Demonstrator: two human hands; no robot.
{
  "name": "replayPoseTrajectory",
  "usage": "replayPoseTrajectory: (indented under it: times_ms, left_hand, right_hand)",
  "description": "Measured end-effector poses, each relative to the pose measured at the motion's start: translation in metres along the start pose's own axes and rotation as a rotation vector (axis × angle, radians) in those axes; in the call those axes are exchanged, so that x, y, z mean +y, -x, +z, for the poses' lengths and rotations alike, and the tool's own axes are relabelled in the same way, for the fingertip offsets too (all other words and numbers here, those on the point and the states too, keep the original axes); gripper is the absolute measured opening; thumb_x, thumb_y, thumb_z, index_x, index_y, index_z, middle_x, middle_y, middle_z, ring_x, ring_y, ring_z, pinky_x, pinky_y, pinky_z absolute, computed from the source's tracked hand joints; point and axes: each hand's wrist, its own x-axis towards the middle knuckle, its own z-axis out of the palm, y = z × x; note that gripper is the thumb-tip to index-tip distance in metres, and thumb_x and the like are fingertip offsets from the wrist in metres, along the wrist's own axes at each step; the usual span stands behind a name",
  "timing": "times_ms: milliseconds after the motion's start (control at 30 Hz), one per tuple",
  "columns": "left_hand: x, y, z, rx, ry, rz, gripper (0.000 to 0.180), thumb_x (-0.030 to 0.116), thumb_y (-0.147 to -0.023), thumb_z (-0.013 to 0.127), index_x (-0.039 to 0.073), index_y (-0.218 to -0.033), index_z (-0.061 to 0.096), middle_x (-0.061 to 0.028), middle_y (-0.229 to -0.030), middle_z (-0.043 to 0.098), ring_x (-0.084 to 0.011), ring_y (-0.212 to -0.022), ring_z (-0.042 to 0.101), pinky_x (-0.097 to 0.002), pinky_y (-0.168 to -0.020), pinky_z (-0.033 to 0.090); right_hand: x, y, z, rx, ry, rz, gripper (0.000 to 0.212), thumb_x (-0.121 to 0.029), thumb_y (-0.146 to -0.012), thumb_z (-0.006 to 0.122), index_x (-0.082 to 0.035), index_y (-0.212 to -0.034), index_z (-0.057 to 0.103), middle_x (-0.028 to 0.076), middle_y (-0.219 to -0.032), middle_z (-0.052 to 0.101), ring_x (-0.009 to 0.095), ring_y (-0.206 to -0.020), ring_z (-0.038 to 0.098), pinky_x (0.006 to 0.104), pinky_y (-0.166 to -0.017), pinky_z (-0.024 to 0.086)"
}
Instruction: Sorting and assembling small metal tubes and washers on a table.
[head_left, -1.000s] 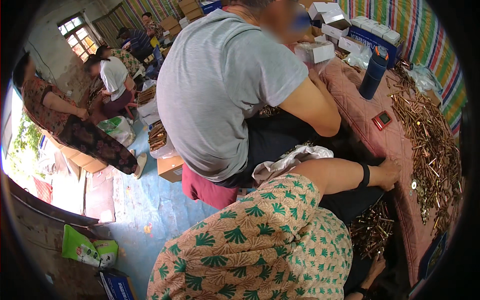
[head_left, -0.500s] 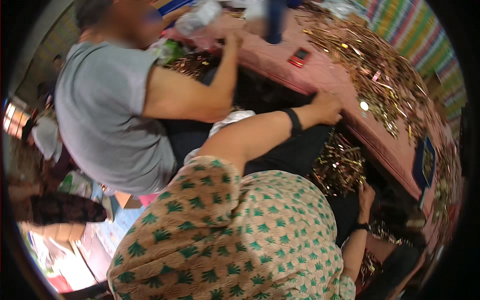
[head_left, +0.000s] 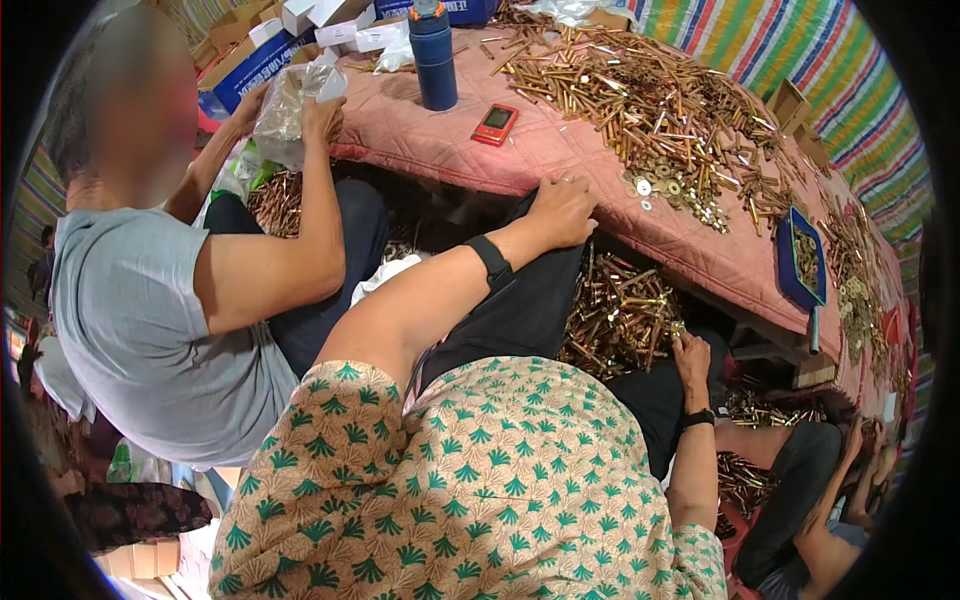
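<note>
1. While a co-worker in a grey shirt [head_left: 130, 310] holds up a clear plastic bag [head_left: 288, 112] at the far side, the person's left hand [head_left: 565, 208] lies palm down on the edge of the pink quilted table cover [head_left: 560, 150], fingers loosely bent, with nothing seen in its grasp.
2. The right hand [head_left: 690, 355] is low, at the heap of brass pieces [head_left: 615, 310] under the table edge. Its fingers curl in among them; whether they have hold of any cannot be told.
3. More brass pieces [head_left: 650, 95] are strewn over the tabletop, with round washers [head_left: 655, 185] near its front edge and a blue tray [head_left: 782, 250] to the right.
4. A blue bottle [head_left: 433, 55] stands behind a small red device [head_left: 495, 124].
5. Judged from this, the picking would go best with the left hand braced on the cover for steadiness and the right taking a small, aligned bunch, since loose slender pieces would likely slip from an overfull grip.
</note>
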Motion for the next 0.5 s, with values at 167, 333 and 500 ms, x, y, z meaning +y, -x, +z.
replayPoseTrajectory:
  times_ms: [167, 333, 500]
  left_hand:
    - [-0.0023, -0.0011, 0.0024, 0.027, -0.021, 0.019, 0.028, 0.028, -0.075, 0.067, 0.005, -0.091, 0.065, -0.0125, -0.101, 0.055, -0.0317, -0.106, 0.051, -0.0494, -0.081, 0.041]
    - [-0.0035, -0.0002, 0.0031, 0.036, -0.021, 0.029, 0.029, 0.028, -0.074, 0.067, 0.005, -0.092, 0.064, -0.0128, -0.102, 0.055, -0.0318, -0.105, 0.051, -0.0492, -0.081, 0.041]
    - [-0.0043, -0.0022, 0.0044, 0.105, -0.019, 0.057, 0.031, 0.030, -0.074, 0.068, 0.005, -0.089, 0.064, -0.0133, -0.094, 0.057, -0.0327, -0.097, 0.055, -0.0483, -0.075, 0.044]
  right_hand:
    - [-0.0022, 0.0006, 0.0024, 0.062, 0.000, -0.024, 0.021, -0.022, -0.083, 0.062, -0.001, -0.086, 0.064, 0.024, -0.079, 0.061, 0.041, -0.079, 0.057, 0.0481, -0.075, 0.044]
    - [-0.0069, 0.0029, -0.0007, 0.086, -0.020, -0.033, 0.021, -0.022, -0.082, 0.062, -0.002, -0.087, 0.065, 0.024, -0.079, 0.061, 0.040, -0.080, 0.057, 0.0481, -0.076, 0.044]
    - [-0.0012, 0.0027, 0.0028, 0.097, -0.019, -0.024, 0.020, -0.021, -0.082, 0.063, -0.002, -0.086, 0.065, 0.023, -0.078, 0.062, 0.039, -0.080, 0.057, 0.0474, -0.076, 0.044]
